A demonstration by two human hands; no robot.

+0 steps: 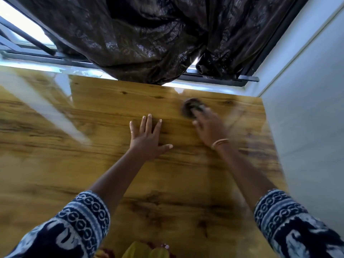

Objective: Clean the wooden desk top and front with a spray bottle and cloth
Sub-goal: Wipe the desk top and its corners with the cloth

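cloth (191, 108) on desk (93, 164) – far right | curtain (139, 38) behind

A: What carries everything here?
B: A wooden desk top (115, 164), glossy, with dark grain streaks and knots; pale window glare runs across its left part, and its far edge meets the sill.

A: What lies directly on it?
B: The left hand (149, 138), palm flat, fingers spread, near the middle. Just to its right, the right hand (208, 125), blurred, presses a dark cloth (190, 108) against the surface near the far right corner.
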